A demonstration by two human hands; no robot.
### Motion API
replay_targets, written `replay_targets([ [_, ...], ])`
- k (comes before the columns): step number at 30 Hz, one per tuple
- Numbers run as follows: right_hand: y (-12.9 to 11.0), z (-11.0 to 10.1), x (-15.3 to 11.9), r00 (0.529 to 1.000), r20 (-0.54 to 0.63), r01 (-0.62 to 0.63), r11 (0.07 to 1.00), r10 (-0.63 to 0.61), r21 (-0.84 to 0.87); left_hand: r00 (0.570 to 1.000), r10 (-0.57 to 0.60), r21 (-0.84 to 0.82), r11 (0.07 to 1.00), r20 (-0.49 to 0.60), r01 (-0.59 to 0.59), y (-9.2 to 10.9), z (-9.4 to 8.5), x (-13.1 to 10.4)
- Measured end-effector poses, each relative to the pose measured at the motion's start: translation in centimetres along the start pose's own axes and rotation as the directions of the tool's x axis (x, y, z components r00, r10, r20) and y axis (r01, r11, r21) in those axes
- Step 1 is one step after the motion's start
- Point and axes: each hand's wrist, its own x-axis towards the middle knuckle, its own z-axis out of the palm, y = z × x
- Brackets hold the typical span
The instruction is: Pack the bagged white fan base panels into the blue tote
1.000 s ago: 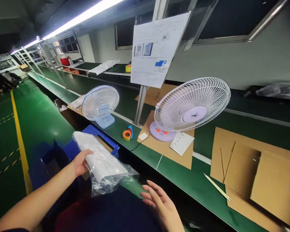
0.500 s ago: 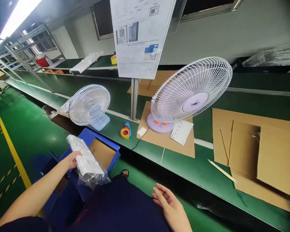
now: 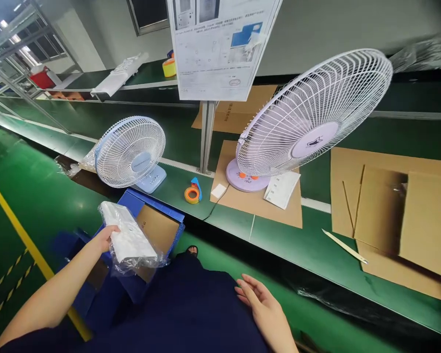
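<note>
My left hand (image 3: 108, 237) grips the near edge of a white item in clear plastic wrap (image 3: 130, 235), over a blue bin (image 3: 176, 235) that has brown cardboard inside. My right hand (image 3: 259, 299) hangs in front of my body with loosely curved fingers and nothing in it. On the green bench (image 3: 228, 220) stands a purple fan (image 3: 316, 137) on a cardboard sheet, with a white booklet (image 3: 283, 189) beside its base. Further left is a smaller blue fan (image 3: 132, 157). Between the fans lies a tape roll on a blue dispenser (image 3: 193, 192).
An open cardboard box (image 3: 382, 211) and a pale strip-like tool (image 3: 345, 246) lie on the bench at the right. A metal post (image 3: 207, 137) carries a printed sheet (image 3: 220, 63). Behind, a shelf holds a white part (image 3: 119, 73) and yellow tape (image 3: 169, 67).
The view has shifted down and closer to the bench. My left hand still holds the wrapped item, which shows more of its broad face. My right hand looks much the same.
</note>
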Motion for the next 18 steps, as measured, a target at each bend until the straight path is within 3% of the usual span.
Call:
replay_targets([
  [4,-0.2,1.1,0.1,1.000,-0.007,-0.023,0.999,0.023,-0.028,0.999,-0.040,-0.026,0.999,0.033,0.041,1.3,-1.9,-0.5],
  [8,-0.3,2.1,0.5,0.999,0.019,-0.026,0.997,0.028,-0.075,1.000,-0.029,0.039,0.999,-0.010,0.030,1.7,-3.5,0.6],
  [14,0.2,3.0,1.0,0.998,0.036,-0.043,0.994,0.047,-0.100,0.994,0.033,0.250,0.968,-0.106,-0.006,-1.1,-4.0,4.4],
  [18,0.5,3.2,0.7,0.998,0.024,-0.050,0.993,0.053,-0.107,0.977,0.099,0.447,0.894,-0.190,-0.004,-3.5,-3.8,7.6],
])
